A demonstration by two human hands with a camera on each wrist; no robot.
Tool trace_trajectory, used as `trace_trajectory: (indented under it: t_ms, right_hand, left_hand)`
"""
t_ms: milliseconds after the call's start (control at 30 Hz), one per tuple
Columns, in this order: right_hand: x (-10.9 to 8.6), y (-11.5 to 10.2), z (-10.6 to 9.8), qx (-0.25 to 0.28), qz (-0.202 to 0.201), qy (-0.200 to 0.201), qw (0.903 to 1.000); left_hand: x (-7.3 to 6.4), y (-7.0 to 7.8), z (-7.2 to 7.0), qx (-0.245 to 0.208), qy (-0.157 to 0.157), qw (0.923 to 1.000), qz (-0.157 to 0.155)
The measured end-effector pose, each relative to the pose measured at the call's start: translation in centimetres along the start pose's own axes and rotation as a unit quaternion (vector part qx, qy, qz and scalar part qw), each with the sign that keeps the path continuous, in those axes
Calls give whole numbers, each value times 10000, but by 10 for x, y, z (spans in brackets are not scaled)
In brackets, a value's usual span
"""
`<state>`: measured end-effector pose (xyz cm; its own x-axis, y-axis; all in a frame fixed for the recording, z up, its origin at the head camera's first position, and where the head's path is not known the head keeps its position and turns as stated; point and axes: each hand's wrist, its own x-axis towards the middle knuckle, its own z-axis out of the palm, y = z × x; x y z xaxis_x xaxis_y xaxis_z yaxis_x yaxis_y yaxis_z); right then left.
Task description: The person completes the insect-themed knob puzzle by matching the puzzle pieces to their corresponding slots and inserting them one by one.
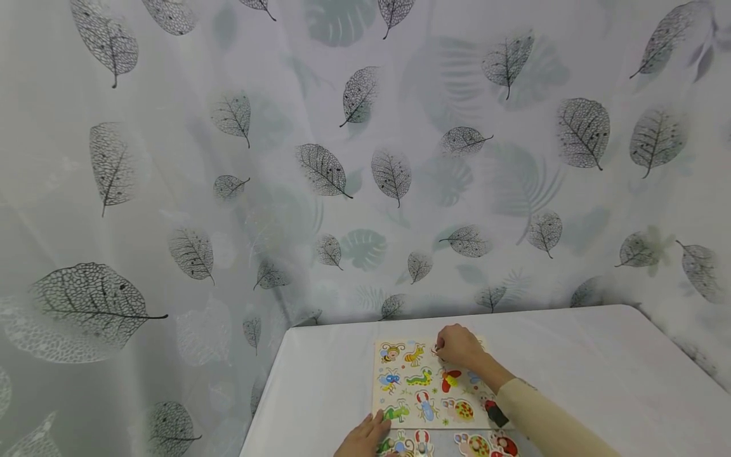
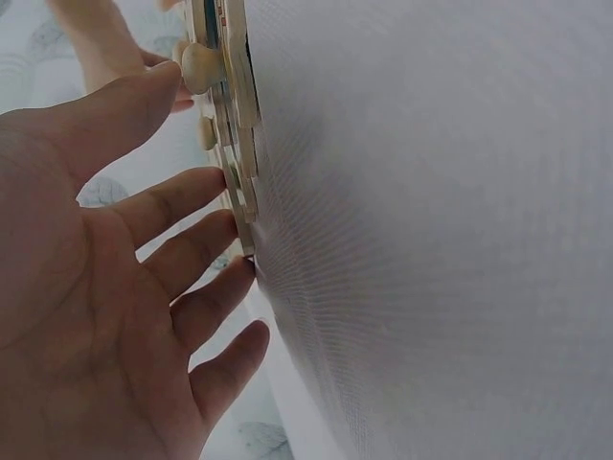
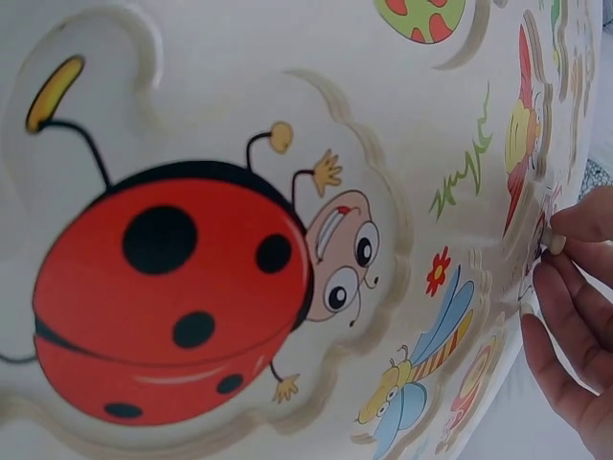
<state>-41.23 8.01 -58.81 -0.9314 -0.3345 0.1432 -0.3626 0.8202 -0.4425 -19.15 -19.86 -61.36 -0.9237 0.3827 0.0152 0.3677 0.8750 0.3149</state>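
A wooden puzzle board printed with cartoon insects lies on the white table. At its far row, my right hand pinches the small wooden knob of a puzzle piece between thumb and index finger; the piece's picture is mostly hidden. My left hand lies at the board's near left corner with fingers extended, fingertips at the edge. Its thumb is beside a wooden knob in the left wrist view. A large red ladybug picture fills much of the right wrist view, within a carved outline.
Several knobbed pieces lie just in front of the board, among them a spotted snail and a ladybug piece. The white table extends to both sides. A leaf-printed curtain hangs behind it.
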Motion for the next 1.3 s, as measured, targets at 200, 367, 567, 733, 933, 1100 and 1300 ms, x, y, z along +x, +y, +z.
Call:
trace_trajectory:
  t_ms: [200,367,567,733,933,1100,1300]
  right_hand:
    - [-6,3,-3,57,-41,-45,10000]
    - [-13,3,-9,83,-324,-118,9994]
    - [-24,-3,-18,-125,-765,-273,9966]
    - [-38,-14,-26,-16,-746,15,9972]
    - [-61,-29,-37,17,-906,240,9956]
    - [-82,-34,-46,60,-1100,326,9934]
    - [-105,-40,-55,41,-1220,80,9925]
  left_hand:
    - [2,3,3,-38,-73,10000,16]
    - [3,5,3,-80,-179,9998,-37]
    - [4,2,7,6,-81,10000,-37]
    - [5,-1,7,-54,-29,10000,-45]
    - [2,3,-2,-239,-6,9991,-345]
    - [1,8,-6,-278,22,9986,-455]
    - [0,10,-2,-213,67,9991,-372]
